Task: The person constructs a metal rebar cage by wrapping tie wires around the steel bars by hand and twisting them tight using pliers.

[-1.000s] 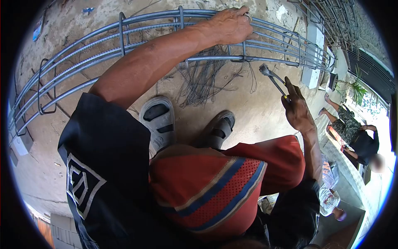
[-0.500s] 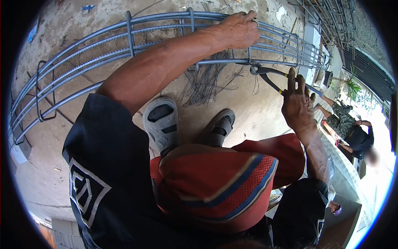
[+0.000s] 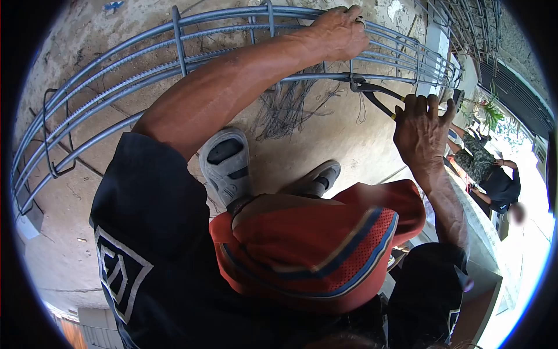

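Observation:
A long rebar cage [image 3: 232, 13] of grey bars and square stirrups curves across the upper part of the view. My left hand [image 3: 342, 34] is closed on its upper bars, with a ring on one finger. Fingers wrapped round the handles, my right hand [image 3: 423, 125] holds pincers [image 3: 378, 99]. Their jaws touch the lower bar where a stirrup crosses it. Below the cage, a tangle of thin tie wire [image 3: 285, 110] lies on the floor.
My sandalled feet [image 3: 226, 166] are on the concrete floor [image 3: 360, 154] below the wire. More rebar [image 3: 465, 29] is at the upper right. A person in dark clothes [image 3: 500, 183] is at the right, beyond a low ledge. Pale blocks support both cage ends.
The pincers have moved up and left from below the cage to its lower bar. My right hand's fingers have closed round the handles. My left hand has shifted slightly right.

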{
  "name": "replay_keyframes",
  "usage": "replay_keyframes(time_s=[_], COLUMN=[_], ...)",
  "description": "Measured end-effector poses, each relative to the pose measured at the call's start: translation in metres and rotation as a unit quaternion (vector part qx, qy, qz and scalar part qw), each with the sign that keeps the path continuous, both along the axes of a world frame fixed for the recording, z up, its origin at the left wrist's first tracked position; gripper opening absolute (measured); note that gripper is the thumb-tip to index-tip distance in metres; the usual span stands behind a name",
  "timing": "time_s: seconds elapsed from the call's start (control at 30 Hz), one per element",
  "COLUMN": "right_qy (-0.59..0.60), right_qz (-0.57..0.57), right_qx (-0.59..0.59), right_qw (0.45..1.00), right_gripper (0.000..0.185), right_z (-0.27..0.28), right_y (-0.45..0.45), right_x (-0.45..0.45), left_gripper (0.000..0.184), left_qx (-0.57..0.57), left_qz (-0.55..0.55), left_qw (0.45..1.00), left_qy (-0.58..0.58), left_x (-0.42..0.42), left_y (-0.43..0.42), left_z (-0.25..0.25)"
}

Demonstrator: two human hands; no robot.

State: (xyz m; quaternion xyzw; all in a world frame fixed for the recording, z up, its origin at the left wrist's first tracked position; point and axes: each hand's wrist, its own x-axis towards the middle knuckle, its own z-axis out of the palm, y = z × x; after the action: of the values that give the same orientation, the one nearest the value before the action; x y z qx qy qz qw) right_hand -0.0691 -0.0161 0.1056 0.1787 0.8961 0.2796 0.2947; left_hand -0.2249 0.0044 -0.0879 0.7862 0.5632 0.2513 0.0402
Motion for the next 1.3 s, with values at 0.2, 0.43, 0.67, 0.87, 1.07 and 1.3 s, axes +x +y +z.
replay_keyframes(time_s=[0.2,0.43,0.67,0.87,1.07,1.3], right_qy=[-0.054,-0.014,0.03,-0.041,0.062,0.138], right_qz=[-0.195,-0.211,-0.169,-0.799,-0.773,-0.728], right_qx=[-0.057,-0.054,-0.373,-0.469,-0.501,-0.483], right_qw=[0.978,0.976,0.912,0.374,0.385,0.467], right_gripper=[0.029,0.025,0.034,0.048,0.048,0.052], right_z=[0.0,-0.011,-0.02,-0.02,-0.035,-0.046], right_y=[0.003,0.002,0.031,0.039,0.009,-0.019], right_x=[0.005,0.013,0.044,0.017,0.044,0.052], left_gripper=[0.019,0.019,0.018,0.028,0.03,0.054], left_qx=[0.059,0.08,0.038,0.01,0.008,-0.094], left_qz=[-0.005,-0.01,-0.004,-0.038,-0.056,-0.151], left_qw=[0.997,0.994,0.997,0.988,0.996,0.984], left_qy=[-0.044,-0.076,-0.061,-0.149,-0.07,-0.029], left_x=[-0.002,-0.002,0.007,-0.007,-0.01,-0.024], left_y=[-0.003,-0.003,0.003,0.003,-0.007,-0.054], left_z=[-0.005,-0.011,-0.017,-0.015,0.003,0.018])
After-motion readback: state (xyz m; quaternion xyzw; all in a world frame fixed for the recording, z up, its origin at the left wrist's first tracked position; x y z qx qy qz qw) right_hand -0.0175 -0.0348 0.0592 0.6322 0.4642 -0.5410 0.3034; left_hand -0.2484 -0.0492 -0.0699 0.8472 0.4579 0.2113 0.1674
